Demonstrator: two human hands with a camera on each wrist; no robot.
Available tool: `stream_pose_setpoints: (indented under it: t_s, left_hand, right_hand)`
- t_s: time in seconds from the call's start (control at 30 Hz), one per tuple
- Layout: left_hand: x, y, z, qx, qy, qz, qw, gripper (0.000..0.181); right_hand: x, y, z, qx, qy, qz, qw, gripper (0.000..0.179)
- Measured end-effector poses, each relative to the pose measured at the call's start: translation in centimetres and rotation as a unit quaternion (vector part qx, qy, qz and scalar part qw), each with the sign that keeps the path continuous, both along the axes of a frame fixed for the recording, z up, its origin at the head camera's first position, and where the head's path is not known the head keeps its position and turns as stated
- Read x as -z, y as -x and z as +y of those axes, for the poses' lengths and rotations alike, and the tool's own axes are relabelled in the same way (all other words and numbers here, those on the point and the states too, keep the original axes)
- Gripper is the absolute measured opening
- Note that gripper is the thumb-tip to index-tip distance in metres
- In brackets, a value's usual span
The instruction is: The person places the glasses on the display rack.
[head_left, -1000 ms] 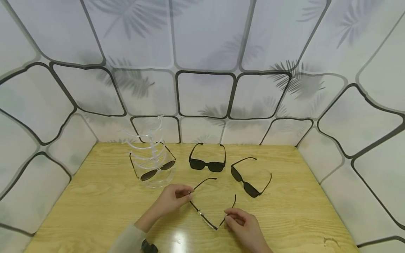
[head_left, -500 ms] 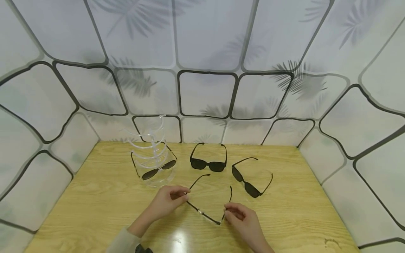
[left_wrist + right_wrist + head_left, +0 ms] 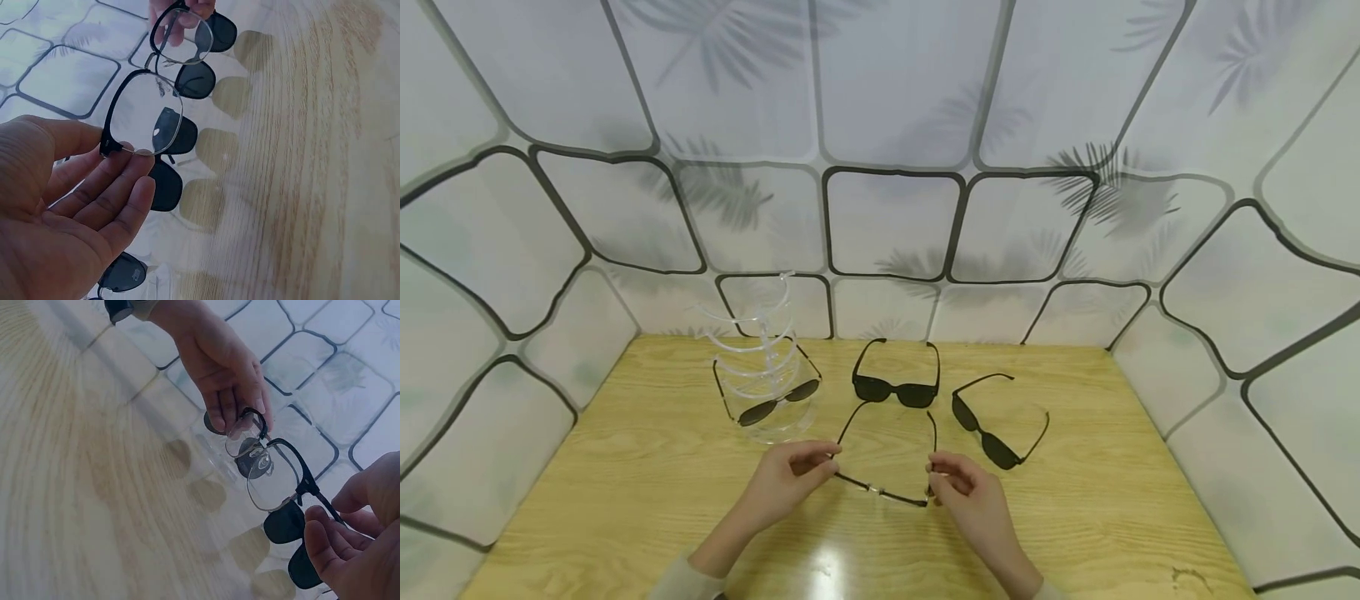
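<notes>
Both hands hold a pair of clear eyeglasses [image 3: 903, 500] with dark upper rims, its temples unfolded and pointing away from me. My left hand [image 3: 787, 482] pinches it at the left hinge end, thumb against fingers. At the other end my right hand [image 3: 967, 497] grips the right temple close to the hinge. In the left wrist view the clear lens [image 3: 145, 115] and thin metal lower rim show beside the left fingertips. The right wrist view shows the black corner of the eyeglasses [image 3: 306, 485] just ahead of the right fingers.
Black sunglasses [image 3: 895, 392] lie behind the eyeglasses, and another dark pair of sunglasses [image 3: 987, 435] lies to the right. A clear tiered display stand [image 3: 766, 354] at the left bears thin-framed sunglasses [image 3: 778, 402] low down. Patterned walls [image 3: 891, 225] enclose the wooden table [image 3: 1097, 500].
The eyeglasses have moved away from me and turned, so their front lies more nearly crosswise. Both hands have moved with them, the right one rising further up the head view.
</notes>
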State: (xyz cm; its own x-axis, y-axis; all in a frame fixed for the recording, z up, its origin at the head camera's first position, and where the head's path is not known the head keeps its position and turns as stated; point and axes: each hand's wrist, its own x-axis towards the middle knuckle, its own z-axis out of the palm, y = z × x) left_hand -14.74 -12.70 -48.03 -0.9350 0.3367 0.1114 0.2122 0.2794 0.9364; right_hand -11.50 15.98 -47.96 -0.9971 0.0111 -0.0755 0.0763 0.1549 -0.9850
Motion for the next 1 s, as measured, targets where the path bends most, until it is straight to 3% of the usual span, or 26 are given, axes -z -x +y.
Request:
stream_pose_setpoints:
  t_s: [0.43,0.63,0.83,1.0]
  left_hand:
    - [-0.8,-1.1,-0.8,-0.047,-0.022,0.012,0.9986,0.028]
    - [-1.1,-1.7,-1.0,-0.072,-0.038,0.008,0.9966,0.028]
    - [-1.1,-2.5,-1.1,-0.109,-0.063,0.014,0.9920,0.028]
    - [-1.1,-3.1,-1.1,-0.147,-0.072,0.043,0.9855,0.026]
  right_hand:
    - [-1.6,2.0,-0.8,-0.008,0.000,0.067,0.9977,0.025]
    - [-2.0,2.9,-1.4,-0.017,-0.017,0.074,0.9969,0.028]
    - [-2.6,3.6,-2.2,-0.033,-0.015,0.076,0.9964,0.029]
    - [-3.1,4.2,-2.8,-0.052,-0.031,0.086,0.9944,0.032]
